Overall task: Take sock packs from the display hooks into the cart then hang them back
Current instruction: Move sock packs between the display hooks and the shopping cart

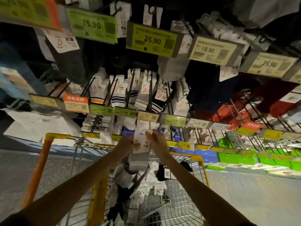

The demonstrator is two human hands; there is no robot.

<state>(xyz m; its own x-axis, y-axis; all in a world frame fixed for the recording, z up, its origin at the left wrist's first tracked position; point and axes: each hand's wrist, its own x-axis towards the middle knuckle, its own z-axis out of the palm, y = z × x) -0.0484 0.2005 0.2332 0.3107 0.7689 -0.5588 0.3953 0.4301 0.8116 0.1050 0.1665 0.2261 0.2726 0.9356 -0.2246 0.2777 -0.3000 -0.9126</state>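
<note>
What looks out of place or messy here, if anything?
Sock packs lie in a jumbled heap in the wire cart, overlapping at odd angles, unlike the neat hanging rows. The left hand and right hand hold another pack.

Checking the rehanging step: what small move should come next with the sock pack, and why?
Probably ease the top of the sock pack onto the hook: left hand and right hand pinch it at the hook's end, above the cart.

Held between left grip [126,146] and right grip [157,141], a grey sock pack [138,163] with white, red-marked card; below, silver wire cart [197,158] rimmed yellow; above, grey-striped white socks [142,97], lime-green price tags [153,40]
</note>
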